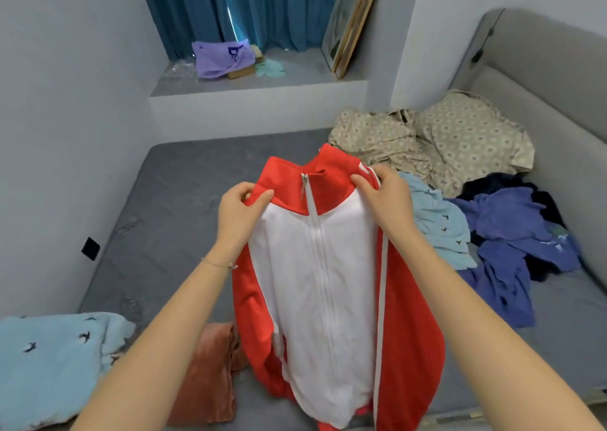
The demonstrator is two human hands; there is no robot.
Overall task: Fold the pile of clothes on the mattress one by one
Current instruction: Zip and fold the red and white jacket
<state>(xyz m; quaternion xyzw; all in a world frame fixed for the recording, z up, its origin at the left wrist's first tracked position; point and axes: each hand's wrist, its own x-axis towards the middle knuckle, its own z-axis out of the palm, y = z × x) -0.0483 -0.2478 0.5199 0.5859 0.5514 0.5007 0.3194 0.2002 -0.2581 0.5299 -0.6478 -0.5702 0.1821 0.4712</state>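
I hold a red and white zip jacket (315,266) up in front of me over the grey mattress (170,207). My left hand (239,214) pinches its left shoulder by the collar. My right hand (387,200) grips the right shoulder. The zipper is closed and the hem hangs down to the mattress. An unfolded pile lies to the right: a light blue garment (437,220), blue-purple clothes (512,243) and a dark one (542,200).
A folded light blue garment (52,365) and a folded rust-pink one (207,371) lie at the near left. A patterned beige sheet (433,138) is bunched by the grey headboard (538,69). A window ledge (256,82) holds a purple cloth and leaning frames.
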